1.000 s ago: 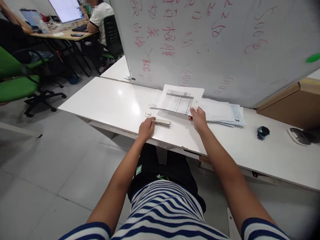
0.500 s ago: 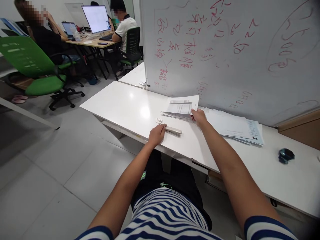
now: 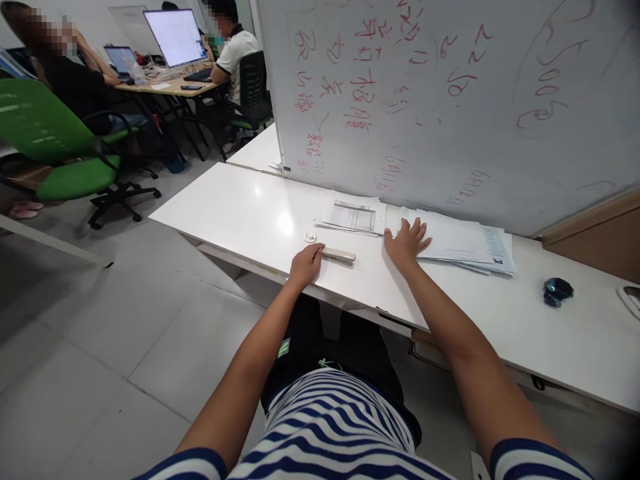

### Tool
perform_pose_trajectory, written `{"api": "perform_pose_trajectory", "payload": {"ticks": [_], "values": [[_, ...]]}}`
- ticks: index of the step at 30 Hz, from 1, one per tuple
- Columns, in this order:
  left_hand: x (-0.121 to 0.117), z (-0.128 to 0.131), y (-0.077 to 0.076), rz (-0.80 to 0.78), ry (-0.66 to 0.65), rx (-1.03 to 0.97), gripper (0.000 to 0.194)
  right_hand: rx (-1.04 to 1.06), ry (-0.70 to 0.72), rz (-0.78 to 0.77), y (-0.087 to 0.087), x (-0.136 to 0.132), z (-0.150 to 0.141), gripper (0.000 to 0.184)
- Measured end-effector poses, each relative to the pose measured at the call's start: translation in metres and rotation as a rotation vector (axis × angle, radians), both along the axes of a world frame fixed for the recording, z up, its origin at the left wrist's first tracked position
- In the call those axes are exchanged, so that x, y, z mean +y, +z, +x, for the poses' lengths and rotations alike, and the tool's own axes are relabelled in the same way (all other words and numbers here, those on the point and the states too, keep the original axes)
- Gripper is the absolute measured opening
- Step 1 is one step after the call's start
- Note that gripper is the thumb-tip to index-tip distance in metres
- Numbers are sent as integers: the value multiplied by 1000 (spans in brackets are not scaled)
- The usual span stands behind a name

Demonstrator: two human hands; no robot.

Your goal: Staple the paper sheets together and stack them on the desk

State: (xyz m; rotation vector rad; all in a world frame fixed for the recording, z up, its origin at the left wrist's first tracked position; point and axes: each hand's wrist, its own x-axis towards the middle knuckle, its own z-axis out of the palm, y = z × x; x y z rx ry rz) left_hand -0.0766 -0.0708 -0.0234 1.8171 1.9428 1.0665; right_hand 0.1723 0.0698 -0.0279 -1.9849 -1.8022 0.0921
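Observation:
My left hand (image 3: 306, 264) is closed around the near end of a beige stapler (image 3: 339, 256) lying on the white table (image 3: 240, 200). Fingers spread, my right hand (image 3: 406, 244) holds nothing and reaches over the left edge of a wide paper stack (image 3: 450, 237); whether the fingertips touch the sheets I cannot tell. To its left lies a smaller pile of printed sheets (image 3: 354, 217). A small white round object (image 3: 310, 237) sits on the table just beyond my left hand.
A whiteboard (image 3: 430, 100) with red writing stands along the table's back edge. A dark shiny object (image 3: 557, 292) lies at the right, near a brown box (image 3: 595, 233). A green chair (image 3: 75, 173) stands on the left; two people sit at a desk (image 3: 185, 87) behind.
My right hand has let go of the printed sheets, which now lie flat, and has moved right to the wider stack with fingers spread. My left hand stays on the stapler.

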Motion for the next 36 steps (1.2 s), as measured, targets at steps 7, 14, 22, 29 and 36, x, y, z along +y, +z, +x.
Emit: {"api": "perform_pose_trajectory", "payload": {"ticks": [7,14,22,29,36], "values": [[2,-1,-4,41,6,12,29,-187,36,-126,8,-28,62,63],[2,0,-1,31,22,16,31,-309,242,-229,24,-36,85,56],[0,0,1,7,26,19,32,-208,339,-192,33,-45,95,41],[1,-1,0,5,27,18,32,-162,116,-74,44,-41,98,42],[1,0,-1,23,24,28,33,-153,150,-68,30,-40,99,38]]}}
